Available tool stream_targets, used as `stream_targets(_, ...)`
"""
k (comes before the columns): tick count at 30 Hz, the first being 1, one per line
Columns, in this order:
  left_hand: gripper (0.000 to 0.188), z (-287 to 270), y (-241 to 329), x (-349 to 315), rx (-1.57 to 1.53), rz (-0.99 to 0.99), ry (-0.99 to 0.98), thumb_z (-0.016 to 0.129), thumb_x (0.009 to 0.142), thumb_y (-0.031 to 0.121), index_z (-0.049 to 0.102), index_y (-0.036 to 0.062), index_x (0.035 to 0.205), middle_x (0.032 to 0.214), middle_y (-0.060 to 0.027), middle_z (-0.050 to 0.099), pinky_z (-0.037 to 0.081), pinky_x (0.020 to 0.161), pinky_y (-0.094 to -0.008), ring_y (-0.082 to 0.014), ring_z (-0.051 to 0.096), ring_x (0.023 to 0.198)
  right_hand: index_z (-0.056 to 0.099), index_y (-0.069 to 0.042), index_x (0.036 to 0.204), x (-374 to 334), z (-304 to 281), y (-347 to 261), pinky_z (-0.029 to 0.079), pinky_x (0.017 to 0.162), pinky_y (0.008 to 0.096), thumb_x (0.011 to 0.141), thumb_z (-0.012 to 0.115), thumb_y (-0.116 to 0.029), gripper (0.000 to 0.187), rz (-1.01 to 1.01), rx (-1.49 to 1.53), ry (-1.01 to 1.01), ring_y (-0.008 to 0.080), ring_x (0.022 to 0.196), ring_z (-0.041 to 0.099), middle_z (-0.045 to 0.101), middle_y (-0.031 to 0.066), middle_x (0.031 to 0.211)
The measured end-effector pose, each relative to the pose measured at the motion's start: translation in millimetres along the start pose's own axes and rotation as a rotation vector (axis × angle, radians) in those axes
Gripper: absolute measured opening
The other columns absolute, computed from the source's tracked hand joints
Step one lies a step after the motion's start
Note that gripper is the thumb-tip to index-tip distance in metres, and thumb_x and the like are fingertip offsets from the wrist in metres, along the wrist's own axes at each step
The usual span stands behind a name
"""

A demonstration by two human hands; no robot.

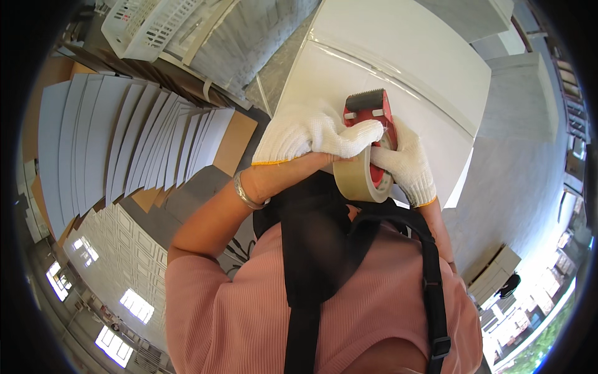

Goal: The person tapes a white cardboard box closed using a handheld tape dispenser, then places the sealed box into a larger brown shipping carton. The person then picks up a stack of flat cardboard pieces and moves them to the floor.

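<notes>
My right hand (pixel 408 161), in a white knitted glove, grips a red tape dispenser (pixel 389 111) over the white carton. A wide roll of clear-tan packing tape (pixel 354 176) sits in the dispenser, and its dark toothed blade (pixel 365 100) points away from me. My left hand (pixel 311 134), gloved the same way, reaches across the roll with its fingers closed at the tape near the dispenser's frame. The left fingertips partly hide the tape's end. Beneath both hands lies the large white carton (pixel 436 75), with a strip of shiny tape along its seam.
To the left stands a fanned row of white cardboard sheets (pixel 93 134) with brown ones among them. A white plastic basket (pixel 146 28) is at the far left beside a wrapped grey stack (pixel 233 47). Folded brown cardboard (pixel 494 274) lies on the right.
</notes>
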State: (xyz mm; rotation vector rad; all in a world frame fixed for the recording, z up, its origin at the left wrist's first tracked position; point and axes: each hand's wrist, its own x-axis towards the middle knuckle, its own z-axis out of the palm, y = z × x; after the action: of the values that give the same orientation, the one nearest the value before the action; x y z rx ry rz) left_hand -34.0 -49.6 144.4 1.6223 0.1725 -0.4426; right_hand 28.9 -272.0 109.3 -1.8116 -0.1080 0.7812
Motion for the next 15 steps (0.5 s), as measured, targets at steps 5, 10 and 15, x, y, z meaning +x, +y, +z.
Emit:
stream_targets(5,0.022,5.4,25.3,2.5,0.444,0.144,0.030,0.074,0.087,0.008,0.075,0.0044,0.108,0.100,-0.0082,0.075,0.055,0.076,-0.0334,-0.0164,0.071,0.092,0.063,0.001,0.120,0.3,-0.1,-0.1,0.052,0.088,0.0327,0.077,0.070,-0.016,0.047,0.006,-0.057,0.026,0.0164,0.093,0.064,0.071,0.0118,0.101)
stream_targets(10,0.024,11.5,-23.9,10.7,0.555,0.685,0.205,0.064,0.095,0.011,0.071,0.0114,0.118,0.086,-0.0104,0.069,0.051,0.066,-0.0343,-0.0243,0.067,0.075,0.062,0.002,0.122,-2.6,-0.7,-10.4,0.052,0.088,0.0326,0.077,0.074,-0.015,0.050,0.022,-0.119,0.037,0.0152,0.097,0.063,0.070,0.0089,0.107)
stream_targets(15,0.029,11.1,-42.9,-3.6,0.142,0.545,0.172,0.069,0.086,0.007,0.067,0.0053,0.116,0.103,-0.0089,0.067,0.052,0.083,-0.0321,-0.0208,0.066,0.094,0.062,0.002,0.123,-5.3,1.6,-14.9,0.052,0.088,0.0335,0.077,0.074,-0.015,0.050,0.023,-0.129,0.051,0.0156,0.097,0.064,0.070,0.0092,0.106)
